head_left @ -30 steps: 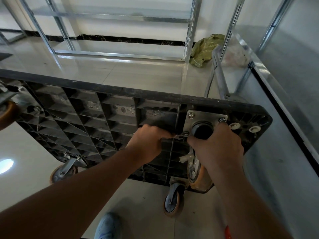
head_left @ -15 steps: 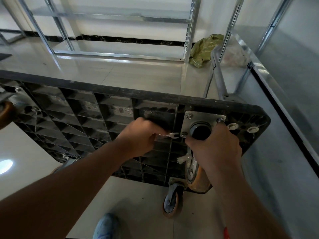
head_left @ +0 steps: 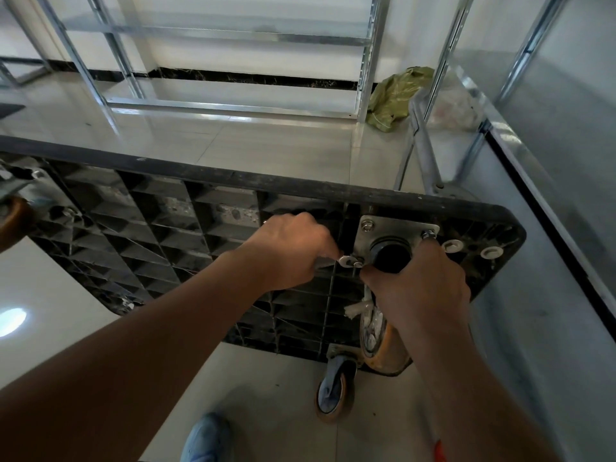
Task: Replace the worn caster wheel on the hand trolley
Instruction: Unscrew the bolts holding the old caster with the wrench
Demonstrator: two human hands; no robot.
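Tiled floor point(head_left: 273, 145), wrench point(head_left: 345, 261) handle hidden

Bright, even daylight on the pale floor point(head_left: 260, 151) w/ a glare spot at far left point(head_left: 11, 320), trolley point(head_left: 206, 248) underside dark and shadowed, forearms dim and soft up close, wide-angle bending at edges, shelf point(head_left: 233, 31) hazy.

I can read no writing anywhere: none on the trolley's black ribbed underside point(head_left: 166, 235), none on the steel caster plate point(head_left: 393, 228), none on the green bag point(head_left: 396, 95).
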